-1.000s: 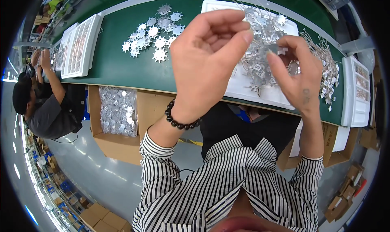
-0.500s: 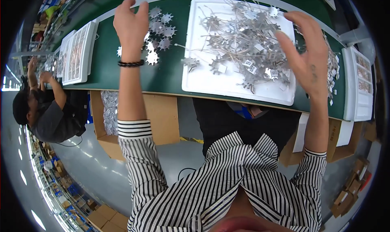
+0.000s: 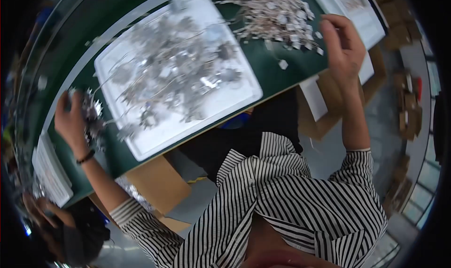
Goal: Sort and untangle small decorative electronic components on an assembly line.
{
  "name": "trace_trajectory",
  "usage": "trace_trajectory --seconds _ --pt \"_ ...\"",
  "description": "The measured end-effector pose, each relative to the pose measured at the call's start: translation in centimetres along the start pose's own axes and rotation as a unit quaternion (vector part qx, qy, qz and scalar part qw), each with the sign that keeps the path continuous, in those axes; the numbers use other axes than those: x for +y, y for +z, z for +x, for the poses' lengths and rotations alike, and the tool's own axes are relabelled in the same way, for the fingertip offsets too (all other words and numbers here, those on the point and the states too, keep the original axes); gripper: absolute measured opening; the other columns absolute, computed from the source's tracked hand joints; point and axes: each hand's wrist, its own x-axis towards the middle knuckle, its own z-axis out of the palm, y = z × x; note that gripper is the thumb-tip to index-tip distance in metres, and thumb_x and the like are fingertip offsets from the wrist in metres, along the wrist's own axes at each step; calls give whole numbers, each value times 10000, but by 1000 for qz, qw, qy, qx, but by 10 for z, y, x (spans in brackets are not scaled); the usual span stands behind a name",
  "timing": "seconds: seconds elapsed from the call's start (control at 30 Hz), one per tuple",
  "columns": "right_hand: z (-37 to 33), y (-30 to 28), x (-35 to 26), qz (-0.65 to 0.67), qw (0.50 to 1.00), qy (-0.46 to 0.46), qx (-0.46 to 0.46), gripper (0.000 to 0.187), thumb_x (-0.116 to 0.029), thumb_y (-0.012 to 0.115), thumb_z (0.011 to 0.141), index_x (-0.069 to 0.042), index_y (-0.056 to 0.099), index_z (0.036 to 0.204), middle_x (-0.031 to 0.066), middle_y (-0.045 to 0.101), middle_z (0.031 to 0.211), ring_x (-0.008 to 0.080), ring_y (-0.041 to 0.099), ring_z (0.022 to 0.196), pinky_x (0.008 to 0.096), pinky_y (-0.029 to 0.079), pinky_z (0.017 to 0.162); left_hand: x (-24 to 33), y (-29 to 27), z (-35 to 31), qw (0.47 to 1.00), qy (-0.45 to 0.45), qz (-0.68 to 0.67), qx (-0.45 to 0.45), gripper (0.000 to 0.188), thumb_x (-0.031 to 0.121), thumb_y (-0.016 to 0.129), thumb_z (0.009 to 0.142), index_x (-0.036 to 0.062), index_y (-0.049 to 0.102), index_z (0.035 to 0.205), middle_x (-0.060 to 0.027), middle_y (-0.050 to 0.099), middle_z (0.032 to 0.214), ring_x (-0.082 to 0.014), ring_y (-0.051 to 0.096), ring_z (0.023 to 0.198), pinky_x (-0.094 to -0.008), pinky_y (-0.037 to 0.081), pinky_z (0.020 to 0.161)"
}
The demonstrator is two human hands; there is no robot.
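Observation:
Fingers apart, my left hand (image 3: pixel 70 122) is at the left, beside a small pile of silver toothed metal plates (image 3: pixel 94 109); it holds nothing I can see. Off to the right, my right hand (image 3: pixel 346 52) has thumb and fingers curled together at the tips. What lies between those tips, if anything, is hidden. It is beside a heap of thin pale wires with white tags (image 3: pixel 277 19). Between my hands a white foam tray (image 3: pixel 235 101) carries a blurred tangle of toothed metal plates with wires (image 3: pixel 174 66).
The green worktable (image 3: pixel 268 82) has white trays at its left end (image 3: pixel 51 174) and its right end (image 3: pixel 371 21). Below its edge are an open cardboard box (image 3: pixel 159 183) and another box (image 3: pixel 324 103) at the right. A co-worker (image 3: pixel 70 235) sits at the lower left.
The view has turned and shifted right, showing more of the wire heap. My right hand has gone from spread fingers over the tray to curled fingers beyond the heap. My left hand stays by the plates.

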Motion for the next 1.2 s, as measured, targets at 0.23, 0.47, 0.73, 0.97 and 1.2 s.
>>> trace_trajectory --seconds 0.23,0.47,0.73,0.97,1.2 --pt "-10 3 -16 -48 989 28 -140 97 -69 667 928 13 698 970 29 660 864 101 528 717 227 433 664 19 -44 -30 913 -8 -407 -25 384 179 576 1031 -80 575 1314 -191 580 1384 -264 605 1230 -326 503 1047" --pt "-11 34 -15 -98 982 -7 -159 104 -91 696 900 -3 708 954 26 644 805 95 493 648 228 408 590 46 -79 -69 684 -154 -712 -29 417 136 473 1060 -125 462 1384 -285 449 1472 -342 484 1364 -367 431 1148" --pt "18 19 16 -72 988 125 -63 177 -167 659 930 5 702 938 24 631 751 87 492 634 226 400 576 39 -80 -91 647 -127 -750 -56 461 130 456 1055 -119 401 1439 -294 377 1522 -356 455 1387 -384 421 1160" --pt "25 22 21 -52 992 108 -30 217 -213 623 967 -15 706 989 -3 606 715 73 497 625 217 376 553 77 -81 -108 553 -151 -813 -102 409 94 475 1037 -148 449 1366 -316 420 1479 -375 443 1395 -411 383 1204" --pt "34 35 -8 -5 997 59 -55 200 -194 595 994 -50 704 1080 -31 581 685 63 470 574 213 353 523 108 -71 -126 486 -190 -843 -130 517 84 476 1009 -150 348 1451 -365 363 1485 -429 422 1397 -469 301 1246"
